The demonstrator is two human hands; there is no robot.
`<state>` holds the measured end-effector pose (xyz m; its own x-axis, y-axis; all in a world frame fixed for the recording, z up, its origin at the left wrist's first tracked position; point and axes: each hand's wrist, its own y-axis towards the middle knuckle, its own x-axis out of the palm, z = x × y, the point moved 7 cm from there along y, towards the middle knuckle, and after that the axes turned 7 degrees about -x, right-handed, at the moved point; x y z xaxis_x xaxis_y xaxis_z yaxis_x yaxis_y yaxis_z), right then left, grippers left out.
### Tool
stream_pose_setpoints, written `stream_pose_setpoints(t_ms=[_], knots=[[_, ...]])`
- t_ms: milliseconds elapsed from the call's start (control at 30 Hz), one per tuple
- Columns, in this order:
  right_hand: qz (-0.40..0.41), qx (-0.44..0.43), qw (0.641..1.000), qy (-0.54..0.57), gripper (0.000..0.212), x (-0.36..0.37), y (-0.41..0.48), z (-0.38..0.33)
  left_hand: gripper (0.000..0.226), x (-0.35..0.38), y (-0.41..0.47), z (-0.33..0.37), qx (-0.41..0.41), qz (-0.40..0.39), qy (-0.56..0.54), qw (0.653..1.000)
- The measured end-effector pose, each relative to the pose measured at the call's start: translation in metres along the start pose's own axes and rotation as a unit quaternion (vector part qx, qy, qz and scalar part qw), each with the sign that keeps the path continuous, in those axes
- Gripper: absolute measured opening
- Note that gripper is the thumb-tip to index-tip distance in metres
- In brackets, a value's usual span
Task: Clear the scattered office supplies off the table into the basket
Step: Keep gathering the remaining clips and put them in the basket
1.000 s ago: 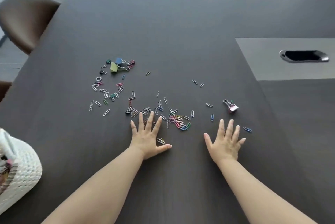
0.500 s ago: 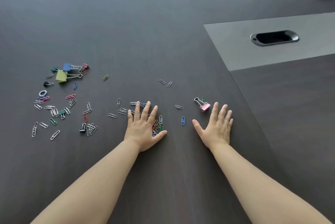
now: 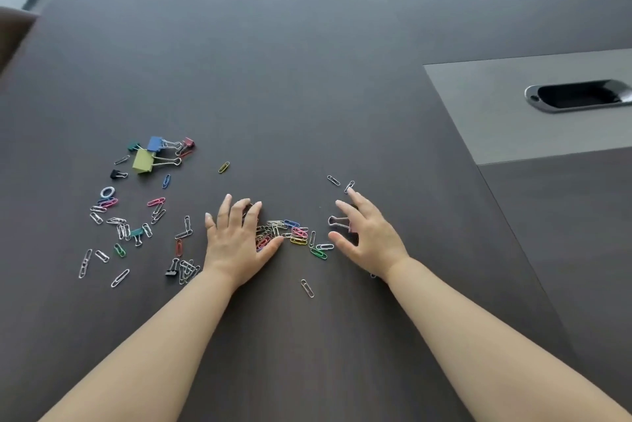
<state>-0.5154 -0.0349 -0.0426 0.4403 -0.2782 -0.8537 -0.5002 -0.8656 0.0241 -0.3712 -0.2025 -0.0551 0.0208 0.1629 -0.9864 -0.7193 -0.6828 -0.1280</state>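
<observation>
The left hand point(image 3: 236, 244) lies flat on the table point(image 3: 307, 79), fingers spread, its thumb touching a heap of paper clips point(image 3: 285, 233). At its 3 o'clock, across the heap, the right hand point(image 3: 367, 237) is cupped with fingers curled and apart, and a pink binder clip point(image 3: 342, 222) sits under its palm; whether it grips that clip cannot be told. The step in hand looks like raking the clips together between both hands.

One stray clip point(image 3: 307, 287) lies at the heap's 6 o'clock. More clips and a yellow binder clip point(image 3: 143, 162) are scattered toward 9 and 10 o'clock, well apart. The basket is not in view.

Next, the hands would need to close on the heap and scoop it up without spilling.
</observation>
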Motion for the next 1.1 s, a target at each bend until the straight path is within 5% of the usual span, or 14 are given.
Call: stream_pose_setpoints(t_ms=[100, 200, 367, 467, 567, 667, 833, 1100], knots=[[0.035, 0.031, 0.999, -0.010, 0.061, -0.004, 0.029, 0.002, 0.093, -0.001, 0.006, -0.019, -0.018, -0.001, -0.002, 1.000], [-0.063, 0.079, 0.991, -0.088, 0.067, 0.008, 0.059, 0.012, 0.082, 0.003, 0.009, -0.022, -0.013, -0.012, -0.012, 1.000], [-0.141, -0.066, 0.987, -0.047, 0.055, 0.034, 0.049, -0.034, 0.079, -0.003, 0.005, -0.017, 0.039, 0.025, -0.076, 0.996], [0.003, -0.033, 0.997, 0.076, 0.053, 0.014, 0.020, -0.038, 0.060, -0.011, -0.007, -0.014, 0.080, 0.069, -0.077, 0.991], [0.154, 0.076, 0.985, -0.022, 0.067, -0.010, -0.017, -0.013, 0.058, -0.012, -0.023, -0.024, 0.064, 0.077, -0.048, 0.994], [0.018, 0.122, 0.990, -0.074, 0.097, 0.014, -0.045, -0.011, 0.074, -0.001, -0.040, -0.044, 0.017, 0.046, 0.004, 0.999], [-0.095, -0.012, 0.990, -0.107, 0.114, 0.050, -0.021, -0.055, 0.096, 0.009, -0.044, -0.062, -0.064, -0.027, 0.024, 0.997], [-0.081, -0.113, 0.983, -0.119, 0.080, 0.073, 0.057, -0.097, 0.094, 0.002, -0.003, -0.084, -0.018, -0.020, 0.034, 0.999]])
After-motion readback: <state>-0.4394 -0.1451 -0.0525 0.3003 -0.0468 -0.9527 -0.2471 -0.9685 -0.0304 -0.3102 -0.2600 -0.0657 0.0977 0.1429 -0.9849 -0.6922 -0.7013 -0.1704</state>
